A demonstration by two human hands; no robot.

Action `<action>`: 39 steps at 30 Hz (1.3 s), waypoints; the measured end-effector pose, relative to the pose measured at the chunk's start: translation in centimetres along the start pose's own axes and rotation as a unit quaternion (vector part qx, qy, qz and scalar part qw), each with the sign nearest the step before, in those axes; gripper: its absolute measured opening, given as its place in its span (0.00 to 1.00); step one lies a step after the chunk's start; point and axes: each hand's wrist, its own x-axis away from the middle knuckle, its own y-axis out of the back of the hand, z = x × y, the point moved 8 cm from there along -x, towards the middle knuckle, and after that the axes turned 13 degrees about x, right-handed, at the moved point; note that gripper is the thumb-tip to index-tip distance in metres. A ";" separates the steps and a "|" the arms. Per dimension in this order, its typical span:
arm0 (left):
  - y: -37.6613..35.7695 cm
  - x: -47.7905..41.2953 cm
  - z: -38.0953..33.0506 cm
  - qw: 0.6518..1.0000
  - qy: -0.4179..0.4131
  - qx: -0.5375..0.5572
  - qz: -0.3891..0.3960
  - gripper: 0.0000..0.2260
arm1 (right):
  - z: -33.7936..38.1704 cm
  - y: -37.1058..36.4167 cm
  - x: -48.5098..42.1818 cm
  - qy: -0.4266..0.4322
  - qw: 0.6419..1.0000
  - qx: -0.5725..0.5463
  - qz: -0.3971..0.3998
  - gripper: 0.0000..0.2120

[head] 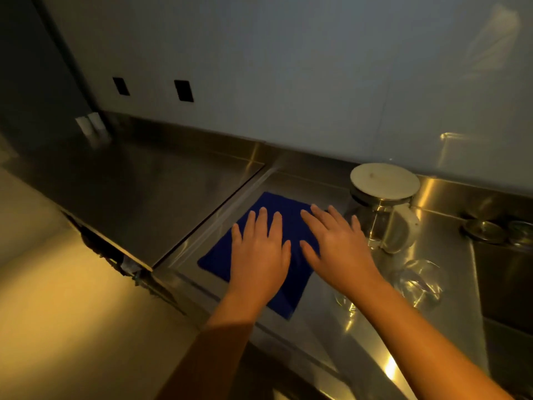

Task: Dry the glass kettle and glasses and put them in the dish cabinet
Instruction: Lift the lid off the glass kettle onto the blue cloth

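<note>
Pressing both palms flat on the drying cloth

Lying spread on the stainless steel counter (331, 339) is a blue cloth (227, 255), with both bare hands resting on top of it. The left hand (259, 255) is lying palm down on the middle of the cloth, fingers extended and slightly spread, gripping nothing. The right hand (337, 243) is lying palm down over the cloth's right edge, fingers likewise stretched out and holding nothing; whether its outer fingers are touching cloth or bare steel cannot be told.

The glass kettle (386, 223) is standing upright on the counter just to the right of the right hand, apart from it, with a pale round lid (385, 181) sitting on its top and a white handle facing right. One clear glass (421, 284) is sitting on the counter near the right forearm, in front of the kettle. A second glass (344, 301) is showing only partly from behind that forearm, so its position is uncertain.

Two round metal items (501, 233) are sitting at the far right edge of the steel surface, too dim to identify. Two dark wall outlets (183, 90) are showing on the pale wall panel behind the counter
</note>
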 end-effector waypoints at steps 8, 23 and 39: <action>-3.4 -8.5 -2.8 0.996 -0.068 0.015 0.060 0.24 | -4.9 -2.9 -4.9 -0.080 0.996 -0.031 -0.012 0.27; -9.0 -12.2 -6.4 0.965 -0.199 0.084 0.148 0.24 | -9.6 -5.4 -3.8 -0.240 0.970 0.043 -0.017 0.24; -7.6 -16.0 0.7 0.906 -0.367 0.148 0.152 0.23 | -2.6 -5.8 -7.3 -0.393 0.918 0.045 0.020 0.27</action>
